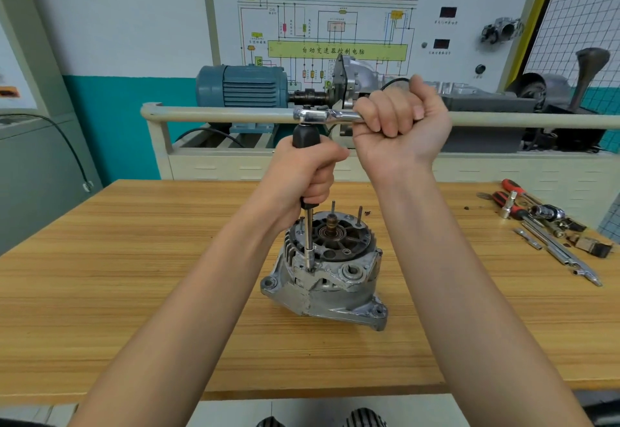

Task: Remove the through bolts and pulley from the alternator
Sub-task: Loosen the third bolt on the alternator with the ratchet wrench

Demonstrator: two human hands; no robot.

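Observation:
The grey alternator (330, 284) stands on the wooden table (134, 292) with its open end up, its shaft (332, 223) showing in the middle. Two through bolts (359, 215) stick up at its far rim. A black-handled driver (306, 136) stands upright, its steel shank and socket (309, 255) set on a bolt at the alternator's near-left rim. My left hand (307, 175) grips the driver's handle. A chrome ratchet (322, 115) sits on the driver's top and runs to the right. My right hand (401, 124) grips the ratchet's handle.
Loose tools lie at the table's right side: red-handled screwdrivers (511, 188), sockets (548, 213) and extension bars (563, 255). Behind the table a training bench has a beige rail (218, 114), a blue motor (241, 86) and a wiring-diagram board (335, 24).

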